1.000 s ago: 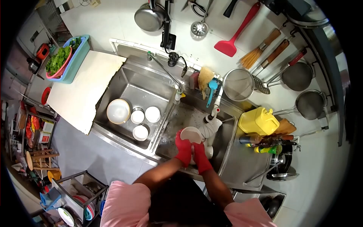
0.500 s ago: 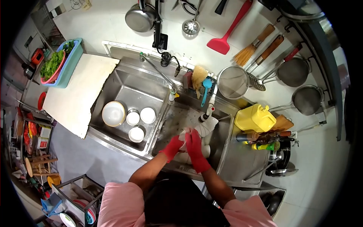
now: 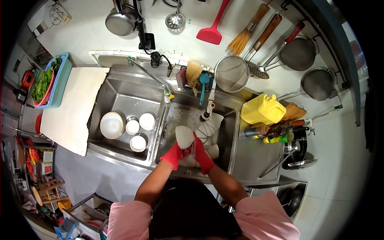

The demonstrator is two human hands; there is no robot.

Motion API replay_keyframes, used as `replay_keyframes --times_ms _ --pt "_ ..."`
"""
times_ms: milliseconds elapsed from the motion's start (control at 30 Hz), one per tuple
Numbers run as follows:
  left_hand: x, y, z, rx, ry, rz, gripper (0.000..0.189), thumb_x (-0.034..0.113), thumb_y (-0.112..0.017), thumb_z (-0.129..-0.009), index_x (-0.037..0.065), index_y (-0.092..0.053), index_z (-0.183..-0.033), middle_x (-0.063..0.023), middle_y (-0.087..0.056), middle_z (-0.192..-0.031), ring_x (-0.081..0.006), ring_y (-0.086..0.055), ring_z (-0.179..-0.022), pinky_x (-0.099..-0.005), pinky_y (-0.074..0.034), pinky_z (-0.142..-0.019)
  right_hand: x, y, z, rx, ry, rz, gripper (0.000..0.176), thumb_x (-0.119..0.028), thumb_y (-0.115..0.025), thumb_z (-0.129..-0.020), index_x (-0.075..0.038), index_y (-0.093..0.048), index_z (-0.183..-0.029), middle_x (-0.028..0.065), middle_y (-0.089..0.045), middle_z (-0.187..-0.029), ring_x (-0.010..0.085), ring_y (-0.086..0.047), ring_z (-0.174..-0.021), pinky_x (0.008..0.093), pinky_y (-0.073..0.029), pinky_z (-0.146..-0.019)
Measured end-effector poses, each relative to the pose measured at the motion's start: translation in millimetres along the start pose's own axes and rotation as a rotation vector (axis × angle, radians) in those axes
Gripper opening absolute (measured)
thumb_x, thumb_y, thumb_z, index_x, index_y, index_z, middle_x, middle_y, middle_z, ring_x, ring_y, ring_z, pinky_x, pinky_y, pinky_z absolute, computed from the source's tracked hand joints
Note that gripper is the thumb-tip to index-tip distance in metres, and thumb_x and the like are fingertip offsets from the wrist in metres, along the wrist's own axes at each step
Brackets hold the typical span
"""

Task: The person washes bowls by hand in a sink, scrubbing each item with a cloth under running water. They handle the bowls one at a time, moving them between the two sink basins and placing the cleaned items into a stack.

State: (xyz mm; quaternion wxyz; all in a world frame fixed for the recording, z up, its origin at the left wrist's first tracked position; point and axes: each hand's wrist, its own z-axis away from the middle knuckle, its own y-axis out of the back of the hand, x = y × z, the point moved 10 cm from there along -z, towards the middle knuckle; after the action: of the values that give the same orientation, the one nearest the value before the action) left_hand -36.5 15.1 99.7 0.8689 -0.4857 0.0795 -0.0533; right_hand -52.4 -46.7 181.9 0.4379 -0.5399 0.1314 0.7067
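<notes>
Brought up into view, a white bowl (image 3: 184,137) is now seen clear of the red gloves, whereas half a second ago it was largely covered by them; the surroundings have been shifted toward 10 o'clock by a turn of the camera. With the bowl taken as the clock's centre, the left hand (image 3: 173,155) is found at 7 o'clock and the right hand (image 3: 203,155) between 4 and 5. The bowl is held tilted over the right basin (image 3: 172,120). By the left hand its lower end is gripped, the fingers being curled in and their tips partly hidden. The right hand's fingers are laid along the bowl's right side, nearly straight; how firmly they are closed cannot be told.

Near the right hand, a leaning stack of white dishes (image 3: 209,129) is seen between 2 and 3 o'clock, and a white cup (image 3: 213,151) at 4. At 9 o'clock, in the left basin (image 3: 140,98), three small white bowls (image 3: 138,143) are grouped near a rimmed bowl (image 3: 112,125). The faucet (image 3: 150,75) is angled in from 11 o'clock, a blue brush (image 3: 203,86) is placed near 1, and a yellow jug (image 3: 260,110) is stood upright near 2.
</notes>
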Motion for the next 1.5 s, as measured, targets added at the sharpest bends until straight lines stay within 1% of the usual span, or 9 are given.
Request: replay_keyframes --times_ms 67,167,200,367,600,1033,1100,1367,1500 --pt "32 26 -12 0.380 -0.365 -0.530 0.027 0.026 -0.055 -0.088 0.003 -0.062 -0.099 -0.0095 -0.065 -0.080 -0.0224 -0.063 -0.064 -0.0340 -0.051 -0.054 113 25 -15 0.157 -0.073 -0.841 0.045 -0.038 -0.045 -0.093 -0.001 -0.050 -0.118 0.0109 -0.064 -0.103 0.0224 -0.064 -0.087 0.0351 -0.051 -0.069" --pt "74 -6 27 0.736 -0.873 -1.063 0.028 0.023 -0.059 -0.085 0.000 -0.059 -0.102 -0.0145 -0.066 -0.082 -0.0290 -0.065 -0.070 -0.0411 -0.051 -0.061 51 30 21 0.470 0.534 1.062 0.047 -0.038 -0.041 -0.094 0.001 -0.047 -0.120 0.0138 -0.062 -0.105 0.0256 -0.063 -0.090 0.0359 -0.050 -0.071" --pt "81 -23 44 0.823 -1.033 -1.187 0.029 0.021 -0.059 -0.084 -0.001 -0.058 -0.104 -0.0162 -0.066 -0.083 -0.0307 -0.065 -0.072 -0.0427 -0.051 -0.063 29 27 38 0.644 0.591 0.990 0.045 -0.043 -0.036 -0.093 -0.004 -0.053 -0.109 0.0101 -0.064 -0.094 0.0249 -0.062 -0.079 0.0398 -0.050 -0.068" --pt "96 -6 45 0.923 -1.014 -1.482 0.035 0.016 -0.058 -0.083 0.003 -0.052 -0.115 -0.0203 -0.064 -0.091 -0.0321 -0.065 -0.074 -0.0441 -0.052 -0.063 47 42 3 0.365 -0.038 -0.177 0.045 -0.044 -0.042 -0.093 -0.003 -0.053 -0.105 0.0067 -0.060 -0.090 0.0163 -0.057 -0.078 0.0317 -0.047 -0.065" --pt "73 12 39 0.660 -0.469 -0.918 0.050 0.012 -0.057 -0.079 0.003 -0.044 -0.127 -0.0196 -0.060 -0.104 -0.0364 -0.064 -0.074 -0.0433 -0.052 -0.042 15 18 -17 0.191 -0.166 -0.185 0.031 -0.048 -0.048 -0.091 -0.020 -0.058 -0.087 -0.0051 -0.046 -0.058 0.0070 -0.037 -0.040 0.0196 -0.035 -0.037" --pt "276 91 106 1.209 -1.418 -1.396 0.043 0.010 -0.051 -0.083 -0.003 -0.045 -0.124 -0.0224 -0.060 -0.096 -0.0286 -0.062 -0.077 -0.0373 -0.051 -0.066 19 -15 -16 0.136 -0.196 -0.086 0.034 -0.026 -0.048 -0.094 -0.001 -0.057 -0.114 0.0150 -0.061 -0.111 0.0197 -0.061 -0.089 0.0281 -0.051 -0.073" --pt "301 143 120 1.030 -1.068 -0.727 0.051 0.003 -0.043 -0.084 0.004 -0.034 -0.134 -0.0211 -0.058 -0.101 -0.0319 -0.062 -0.076 -0.0402 -0.051 -0.053 39 22 -13 0.167 -0.149 -0.199 0.034 -0.024 -0.047 -0.094 -0.001 -0.056 -0.117 0.0152 -0.058 -0.117 0.0215 -0.061 -0.095 0.0291 -0.051 -0.078" --pt "368 313 113 1.158 -0.789 -0.678 0.035 0.022 -0.049 -0.085 0.000 -0.056 -0.112 -0.0153 -0.063 -0.098 -0.0287 -0.061 -0.086 -0.0402 -0.049 -0.074 12 83 40 0.306 0.161 0.408 0.031 -0.021 -0.050 -0.093 -0.003 -0.056 -0.118 0.0103 -0.061 -0.111 0.0223 -0.062 -0.098 0.0323 -0.050 -0.081" --pt "346 284 103 0.988 -0.598 -0.468 0.033 0.026 -0.050 -0.087 0.002 -0.057 -0.109 -0.0137 -0.064 -0.088 -0.0235 -0.061 -0.076 -0.0350 -0.049 -0.066 43 104 52 0.490 -0.218 -0.005 0.029 -0.025 -0.052 -0.094 -0.004 -0.059 -0.113 0.0062 -0.065 -0.094 0.0165 -0.064 -0.082 0.0254 -0.052 -0.069"
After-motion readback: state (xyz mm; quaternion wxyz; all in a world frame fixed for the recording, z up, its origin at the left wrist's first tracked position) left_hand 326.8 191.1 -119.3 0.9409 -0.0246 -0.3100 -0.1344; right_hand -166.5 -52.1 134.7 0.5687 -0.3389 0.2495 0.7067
